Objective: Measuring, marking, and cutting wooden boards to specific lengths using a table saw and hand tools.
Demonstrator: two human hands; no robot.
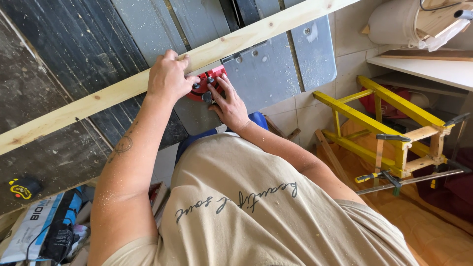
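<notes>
Both hands [170,76] [227,103] partly hide the red guard [214,79] beneath the plank [98,101].

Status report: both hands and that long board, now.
Left hand pressing down on long pale wood board across the saw table. Right hand fingers on the red knob fitting beneath. Board's path unobstructed.

Long pale wooden plank [98,101]: planed softwood, small knots, lying flat across dark saw table, running diagonally from lower left to upper right beyond frame edge; left hand [168,76] clasped over near edge. Red switch panel [209,84]: mounted on table's front, black knobs, right hand [227,102] fingertips touching it.
</notes>
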